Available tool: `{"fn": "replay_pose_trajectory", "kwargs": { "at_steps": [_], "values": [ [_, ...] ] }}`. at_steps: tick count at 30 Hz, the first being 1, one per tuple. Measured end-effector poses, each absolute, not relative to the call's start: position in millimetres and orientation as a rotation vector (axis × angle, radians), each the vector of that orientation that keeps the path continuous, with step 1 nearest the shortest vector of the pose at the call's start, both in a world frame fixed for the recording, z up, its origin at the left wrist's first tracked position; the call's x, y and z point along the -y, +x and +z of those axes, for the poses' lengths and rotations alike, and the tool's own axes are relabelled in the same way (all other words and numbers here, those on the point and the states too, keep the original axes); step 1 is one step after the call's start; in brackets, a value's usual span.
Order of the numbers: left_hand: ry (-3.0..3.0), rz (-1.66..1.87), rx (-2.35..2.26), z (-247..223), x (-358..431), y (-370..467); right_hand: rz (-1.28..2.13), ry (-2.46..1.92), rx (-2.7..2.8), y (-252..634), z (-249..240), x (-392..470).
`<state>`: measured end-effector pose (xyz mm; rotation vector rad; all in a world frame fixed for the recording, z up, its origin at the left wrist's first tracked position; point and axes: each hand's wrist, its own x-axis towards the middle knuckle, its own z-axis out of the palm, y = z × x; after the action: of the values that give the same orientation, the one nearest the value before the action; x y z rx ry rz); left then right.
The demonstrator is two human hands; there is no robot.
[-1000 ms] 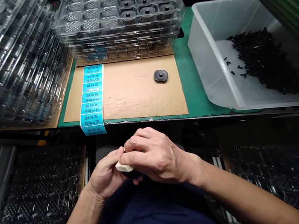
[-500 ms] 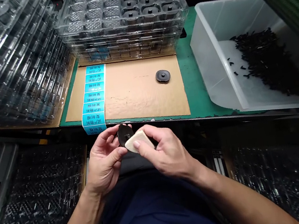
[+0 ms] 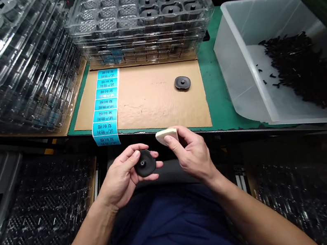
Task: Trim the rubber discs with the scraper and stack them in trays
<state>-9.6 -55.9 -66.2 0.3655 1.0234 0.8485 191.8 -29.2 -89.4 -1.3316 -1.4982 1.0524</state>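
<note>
My left hand (image 3: 124,173) grips a rounded black plastic part (image 3: 146,164) with a small ringed post at its centre, thumb on the face and fingers behind. Between the thumb and fingers of my right hand (image 3: 194,153) is a cream-coloured pad (image 3: 165,136), apart from the black part. Both hands are in front of the bench edge, above my lap. A second black part (image 3: 182,83) of similar shape lies on the cardboard sheet (image 3: 161,110) beyond my right hand. A strip of blue labels (image 3: 106,103) lies along the sheet's left side and overhangs the edge.
Stacked clear trays (image 3: 141,30) stand at the back, the top one partly filled with black parts. More clear trays (image 3: 19,67) tower at left. A translucent bin (image 3: 239,59) at right contains many small black pieces (image 3: 301,66). Further trays (image 3: 39,227) sit low at left.
The pad has come away from the black part, my right hand moving right and slightly up. My left hand has turned the part face up and shifted right. The view has shifted slightly.
</note>
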Motion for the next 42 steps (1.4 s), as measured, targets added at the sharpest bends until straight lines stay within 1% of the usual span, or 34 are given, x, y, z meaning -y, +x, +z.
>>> {"fn": "replay_pose_trajectory", "kwargs": {
  "at_steps": [3,9,12,15,19,23,28,33,37,40,42],
  "values": [
    [0.378,0.889,-1.064,-67.0,51.9,-7.6,1.222,-1.374,1.388,199.1,-104.1,37.8],
    [0.513,0.917,-1.135,-68.0,54.3,0.3,1.503,-1.321,1.092,206.3,-127.7,59.1],
    [0.596,0.878,-1.236,-71.1,54.4,6.3,1.663,-1.297,0.993,204.5,-129.9,68.4],
    [0.572,0.859,-1.281,-73.0,50.7,15.5,1.764,-1.283,1.042,199.7,-125.5,74.8],
    [0.466,1.012,-1.261,-69.8,45.2,32.8,1.642,-1.222,1.177,195.0,-115.9,75.6],
    [0.452,1.139,-1.195,-62.1,43.0,51.1,1.522,-1.177,1.133,199.3,-111.1,72.0],
    [0.610,1.018,-1.144,-54.0,38.5,69.4,1.467,-1.136,1.019,211.6,-107.9,75.0],
    [0.688,0.886,-1.293,-55.2,34.8,86.9,1.516,-1.147,0.900,220.2,-96.0,85.5],
    [0.698,0.791,-1.357,-63.9,32.7,106.5,1.519,-1.204,0.776,231.9,-103.2,88.1],
    [0.632,0.688,-1.277,-63.8,35.5,118.2,1.501,-1.262,0.598,245.9,-108.0,89.7],
    [0.634,0.673,-1.162,-61.6,38.9,121.8,1.526,-1.195,0.446,255.3,-106.9,89.5]
  ]
}}
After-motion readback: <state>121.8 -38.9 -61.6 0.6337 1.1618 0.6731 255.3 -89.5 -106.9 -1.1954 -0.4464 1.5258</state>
